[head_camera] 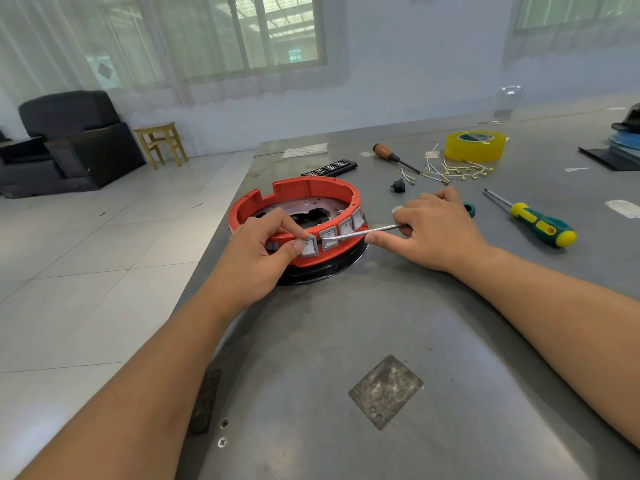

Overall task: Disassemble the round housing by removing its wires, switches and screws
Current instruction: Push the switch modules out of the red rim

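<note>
The round red housing (304, 190) sits on a black base ring (322, 271) on the metal table. Several grey rocker switches (329, 238) line its near wall. My left hand (263, 251) pinches the nearest switch (309, 246) between thumb and forefinger. My right hand (436, 230) grips a screwdriver whose steel shaft (363, 232) points left, its flat tip at the edge of the second switch. The green handle end (469, 209) shows behind my knuckles. Loose white wires with brass terminals (453, 171) lie at the back right.
A green-and-yellow screwdriver (540, 226) lies to the right, a wooden-handled one (391, 155) farther back. A yellow tape roll (474, 145), a small black part (398, 186) and a black strip (330, 168) lie behind the housing. The table's left edge (221, 237) runs close by.
</note>
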`<state>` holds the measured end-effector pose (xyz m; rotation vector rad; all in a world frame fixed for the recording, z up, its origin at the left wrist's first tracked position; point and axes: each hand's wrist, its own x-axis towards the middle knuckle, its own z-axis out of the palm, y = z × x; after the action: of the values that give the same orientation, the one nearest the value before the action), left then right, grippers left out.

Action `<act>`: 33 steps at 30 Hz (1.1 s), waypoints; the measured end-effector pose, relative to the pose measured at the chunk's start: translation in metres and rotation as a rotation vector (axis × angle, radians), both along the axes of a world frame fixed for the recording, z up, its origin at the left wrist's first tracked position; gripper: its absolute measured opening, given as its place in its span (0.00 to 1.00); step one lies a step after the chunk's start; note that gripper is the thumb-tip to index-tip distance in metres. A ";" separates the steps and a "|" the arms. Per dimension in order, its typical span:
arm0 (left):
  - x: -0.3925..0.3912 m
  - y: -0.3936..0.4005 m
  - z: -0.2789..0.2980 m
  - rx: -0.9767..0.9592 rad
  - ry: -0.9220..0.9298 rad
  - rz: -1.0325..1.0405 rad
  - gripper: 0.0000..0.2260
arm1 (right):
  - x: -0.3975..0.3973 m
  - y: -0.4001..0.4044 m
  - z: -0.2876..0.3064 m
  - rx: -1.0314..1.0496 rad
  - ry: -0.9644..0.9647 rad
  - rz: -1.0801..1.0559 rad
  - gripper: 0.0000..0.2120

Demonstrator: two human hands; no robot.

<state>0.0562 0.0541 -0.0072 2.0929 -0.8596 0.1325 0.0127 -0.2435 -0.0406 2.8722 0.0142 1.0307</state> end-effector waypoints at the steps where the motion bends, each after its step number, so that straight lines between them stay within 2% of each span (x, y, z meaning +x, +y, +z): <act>1: 0.000 0.000 0.000 -0.001 0.005 -0.012 0.10 | 0.004 -0.002 0.000 0.014 0.003 0.019 0.40; 7: -0.003 -0.003 0.001 0.002 0.001 -0.036 0.11 | 0.018 -0.009 0.004 0.054 -0.026 0.136 0.38; 15: -0.003 -0.005 0.000 -0.007 0.021 -0.063 0.10 | 0.028 -0.011 0.011 -0.067 0.055 0.186 0.41; 22: -0.002 -0.003 -0.005 0.010 -0.016 -0.055 0.10 | 0.007 -0.015 0.011 -0.136 -0.002 0.147 0.35; 25: -0.003 -0.003 -0.007 0.002 -0.030 -0.043 0.11 | -0.008 -0.015 0.006 -0.178 0.004 0.066 0.36; 33: -0.002 -0.002 -0.013 -0.035 -0.040 0.004 0.12 | -0.036 -0.008 0.000 -0.138 0.029 -0.052 0.35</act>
<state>0.0539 0.0519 -0.0205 2.0655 -0.8702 0.1907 -0.0231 -0.2512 -0.0408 2.7480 0.0117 0.9398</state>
